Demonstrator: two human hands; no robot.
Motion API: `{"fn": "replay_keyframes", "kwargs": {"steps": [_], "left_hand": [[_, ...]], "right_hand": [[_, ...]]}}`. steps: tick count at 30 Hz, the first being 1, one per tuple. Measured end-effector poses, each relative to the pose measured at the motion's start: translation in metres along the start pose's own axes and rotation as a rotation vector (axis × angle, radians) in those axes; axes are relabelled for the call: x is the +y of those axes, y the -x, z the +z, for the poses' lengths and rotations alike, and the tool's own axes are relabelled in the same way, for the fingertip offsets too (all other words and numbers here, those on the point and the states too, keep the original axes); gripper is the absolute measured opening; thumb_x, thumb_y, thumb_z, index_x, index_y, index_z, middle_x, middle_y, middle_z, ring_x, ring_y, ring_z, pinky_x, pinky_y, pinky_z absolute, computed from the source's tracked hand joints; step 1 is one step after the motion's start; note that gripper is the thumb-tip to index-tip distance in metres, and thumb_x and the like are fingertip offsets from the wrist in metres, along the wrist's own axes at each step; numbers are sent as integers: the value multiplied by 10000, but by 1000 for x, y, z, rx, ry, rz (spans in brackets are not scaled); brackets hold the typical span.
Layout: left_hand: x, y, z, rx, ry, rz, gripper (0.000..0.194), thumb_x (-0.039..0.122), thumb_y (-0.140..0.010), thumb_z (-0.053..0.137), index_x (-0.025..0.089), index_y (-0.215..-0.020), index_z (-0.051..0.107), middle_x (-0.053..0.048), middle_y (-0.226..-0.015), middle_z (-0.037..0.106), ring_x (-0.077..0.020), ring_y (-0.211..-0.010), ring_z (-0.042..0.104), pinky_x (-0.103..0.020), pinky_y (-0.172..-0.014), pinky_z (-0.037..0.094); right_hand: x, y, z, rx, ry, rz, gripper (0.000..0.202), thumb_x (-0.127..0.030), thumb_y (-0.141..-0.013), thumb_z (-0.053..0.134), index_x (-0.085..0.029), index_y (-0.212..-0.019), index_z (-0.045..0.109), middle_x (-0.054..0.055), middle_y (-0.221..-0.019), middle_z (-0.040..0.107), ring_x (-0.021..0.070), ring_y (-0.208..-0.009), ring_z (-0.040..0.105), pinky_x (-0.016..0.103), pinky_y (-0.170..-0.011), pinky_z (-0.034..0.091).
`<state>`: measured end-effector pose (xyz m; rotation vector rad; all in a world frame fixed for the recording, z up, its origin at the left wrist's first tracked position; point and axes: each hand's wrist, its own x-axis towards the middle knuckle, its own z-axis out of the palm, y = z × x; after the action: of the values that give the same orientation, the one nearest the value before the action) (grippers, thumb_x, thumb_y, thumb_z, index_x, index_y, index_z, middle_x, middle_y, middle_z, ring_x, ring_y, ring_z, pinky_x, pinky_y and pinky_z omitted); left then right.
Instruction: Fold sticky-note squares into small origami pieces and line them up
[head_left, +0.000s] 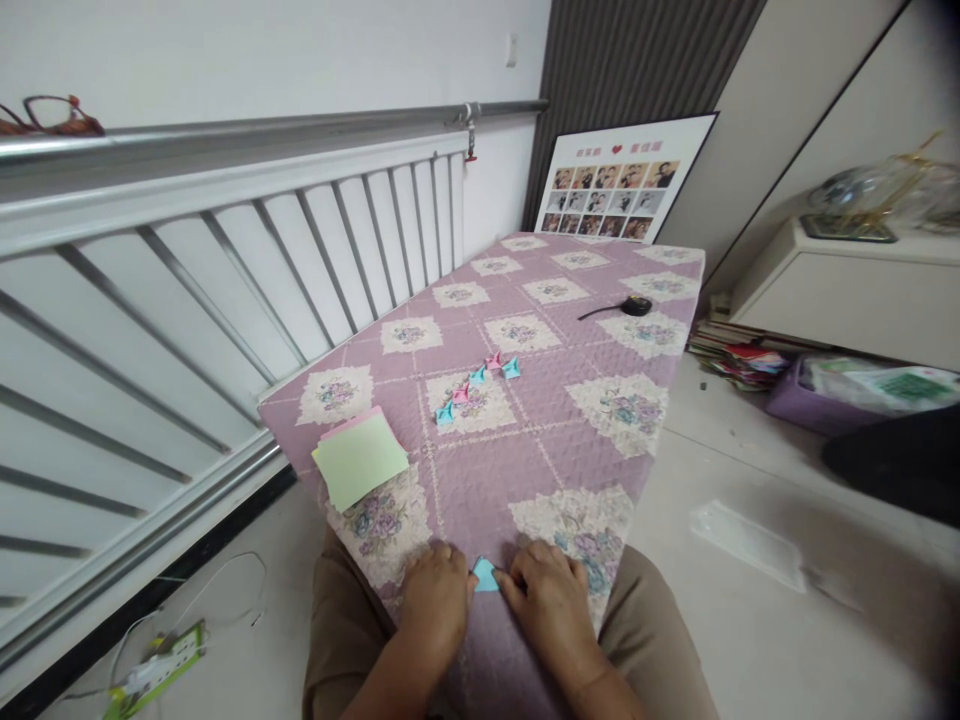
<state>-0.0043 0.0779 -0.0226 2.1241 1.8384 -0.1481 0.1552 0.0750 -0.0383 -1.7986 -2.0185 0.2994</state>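
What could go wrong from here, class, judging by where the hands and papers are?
1. The blue folded paper is small and lies between the left hand and right hand; a slight slip might skew it.
2. The stacked paper sheets lie near the table's left edge, so a stray elbow could knock some off.

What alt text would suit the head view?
A person's left hand and right hand touch a folded light blue paper on a purple floral tablecloth. Beyond lie five folded pink and blue papers and a green-topped paper stack.
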Motion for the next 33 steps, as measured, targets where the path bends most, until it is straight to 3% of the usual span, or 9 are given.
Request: {"fn": "replay_keyframes", "kwargs": {"steps": [5, 10, 12, 15, 18, 22, 28, 33], "left_hand": [[-3, 2, 6, 62, 38, 20, 164, 263, -917, 473, 192, -981, 606, -61, -980, 617, -248, -934, 549, -379, -808, 376], [-9, 4, 8, 187, 20, 447, 200, 246, -961, 444, 287, -1096, 585, 11, -1127, 587, -186, -1037, 477, -346, -875, 326], [-12, 3, 8, 202, 10, 543, 204, 271, -963, 453, 295, -1125, 575, 30, -1115, 599, -173, -1040, 463, -336, -873, 322], [-15, -1, 11, 225, -5, 568, 197, 282, -959, 467, 294, -1125, 573, 51, -1109, 611, -169, -1014, 462, -333, -845, 329], [-18, -3, 17, 244, -18, 574, 208, 267, -962, 456, 297, -1130, 575, 52, -1127, 611, -173, -1001, 462, -334, -834, 329], [-24, -1, 23, 262, -69, 598, 230, 273, -967, 431, 295, -1128, 594, 44, -1181, 595, -178, -998, 466, -337, -836, 338], [-45, 7, 9, 298, -149, 766, 360, 301, -962, 420, 256, -1317, 459, -2, -1346, 503, -191, -1119, 437, -339, -925, 333], [-56, 10, 6, 356, -194, 817, 361, 276, -961, 423, 242, -1319, 454, -16, -1369, 480, -196, -1157, 433, -356, -960, 341]], "right_hand": [[0, 4, 1, 27, -25, -4, 179, -276, -754, 693, -225, -632, 573, 2, -732, 595, 209, -798, 515, 350, -733, 274], [0, 5, 3, 64, -28, -9, 103, -250, -762, 675, -233, -704, 591, -7, -759, 607, 203, -801, 528, 342, -739, 283], [1, 5, 3, 71, -21, -19, 77, -235, -781, 646, -235, -722, 596, -9, -766, 611, 203, -805, 537, 342, -742, 292], [5, 7, 4, 83, -25, -48, 89, -214, -840, 557, -242, -778, 614, -5, -795, 629, 201, -812, 556, 342, -746, 312], [5, 17, 7, 88, -34, -153, 193, -186, -889, 457, -250, -955, 626, 16, -926, 660, 197, -874, 573, 340, -776, 345], [0, 36, 14, 44, 53, -301, 316, -171, -865, 488, -227, -1166, 566, 38, -1091, 656, 198, -987, 567, 338, -853, 359], [-1, 46, 16, 20, 245, -384, 521, -342, -778, 648, -219, -1266, 512, 63, -1176, 625, 248, -1040, 541, 396, -898, 319], [6, 49, 18, 4, 285, -447, 673, -488, -754, 651, -250, -1345, 437, 63, -1248, 593, 277, -1092, 507, 431, -934, 258]]}}
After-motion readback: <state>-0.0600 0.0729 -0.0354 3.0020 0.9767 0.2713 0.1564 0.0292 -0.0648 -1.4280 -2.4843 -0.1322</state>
